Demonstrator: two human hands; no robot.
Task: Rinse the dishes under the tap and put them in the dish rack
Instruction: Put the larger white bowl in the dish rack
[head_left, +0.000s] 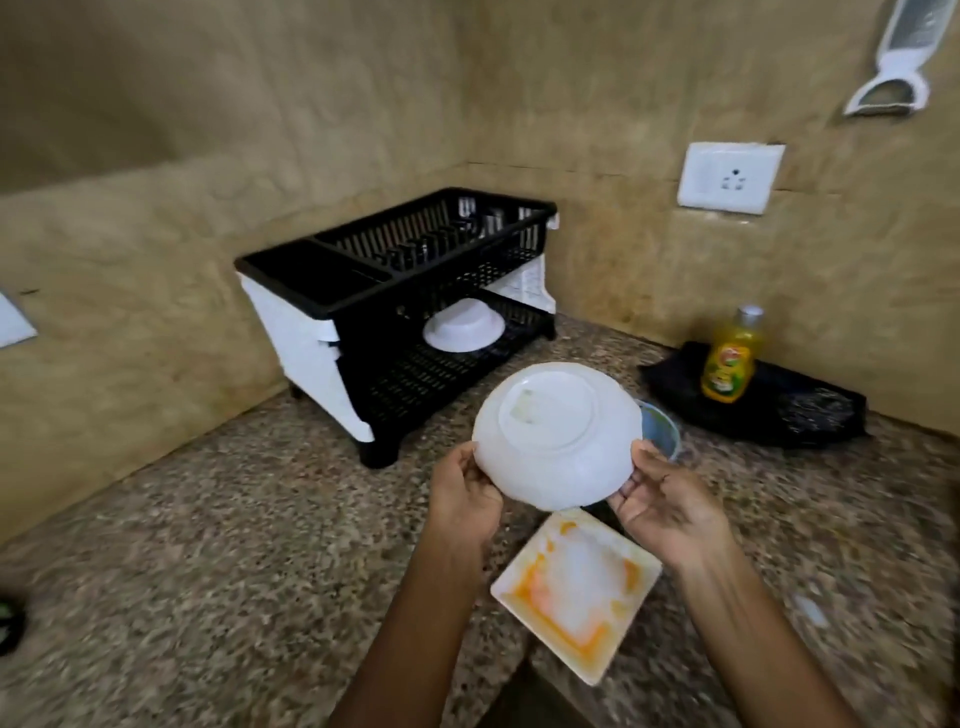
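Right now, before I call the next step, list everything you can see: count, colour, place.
bowl: 1, white, upside down, held above counter
second bowl: 1, white, upside down, rack's lower shelf
dish rack: 1, black and white, back corner
square plate: 1, white, orange-stained, counter edge
soap bottle: 1, yellow, on black mat
socket: 1, white, wall
grater: 1, white, wall
left hand: grips bowl rim
right hand: grips bowl rim

Worktop: speckled granite counter (208, 545).
Back right: yellow soap bottle (730, 358) standing on a black cloth (810, 410).
Wall: white socket (730, 178); grater (896, 57) hanging.
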